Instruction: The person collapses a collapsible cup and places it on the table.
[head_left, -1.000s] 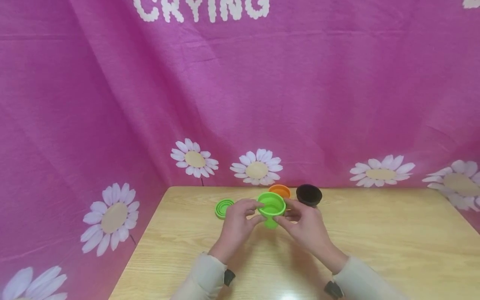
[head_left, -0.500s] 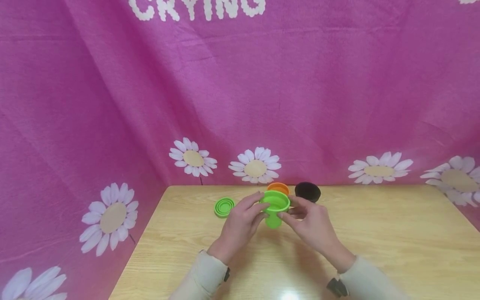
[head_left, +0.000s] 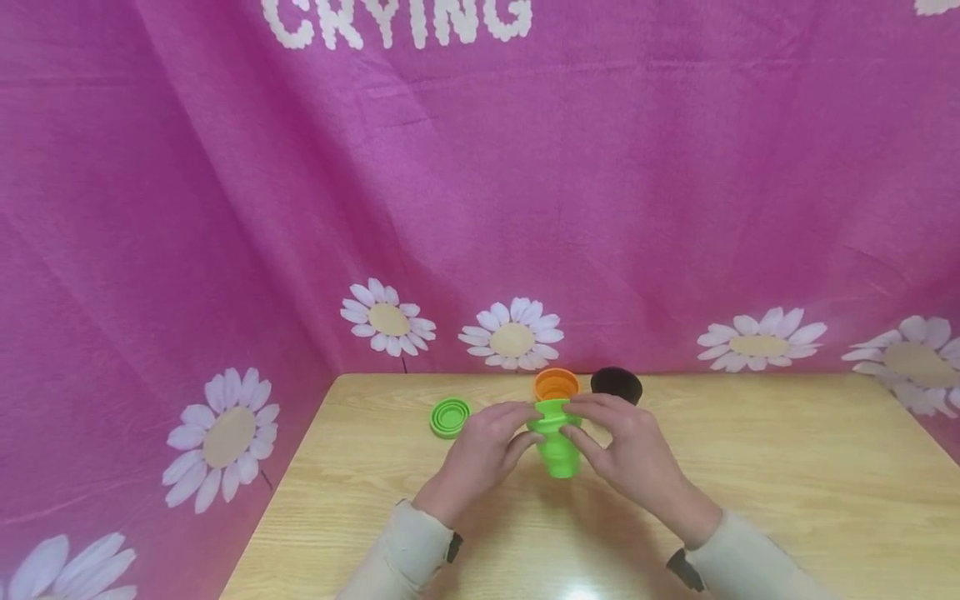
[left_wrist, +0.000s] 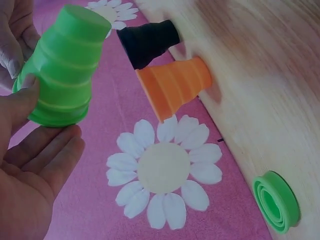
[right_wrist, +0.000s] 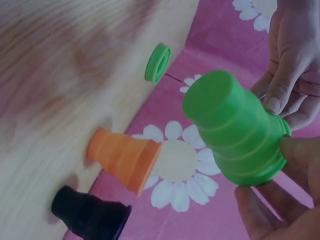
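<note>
A bright green collapsible cup (head_left: 560,454), drawn out to its full ringed length, is held above the table between both hands. My left hand (head_left: 480,450) pinches its rim from the left, thumb on the outer wall and fingers at the edge. On the opposite side my right hand (head_left: 636,450) grips the rim the same way. In the left wrist view the cup (left_wrist: 67,65) shows its stepped wall and base; the right wrist view shows the cup's flat base (right_wrist: 207,100) too. The inside is mostly hidden by fingers in the head view.
Behind the hands, an orange collapsible cup (head_left: 557,384) and a black one (head_left: 617,384) stand upright, extended, near the table's back edge. A flattened green collapsible cup (head_left: 450,417) lies left of them. A pink cloth with daisies (head_left: 600,208) hangs behind the wooden table (head_left: 787,467).
The green cup has gone from partly folded, with its base part hanging lower, to fully extended. It has also tilted and shifted slightly right and down, both hands still on its rim.
</note>
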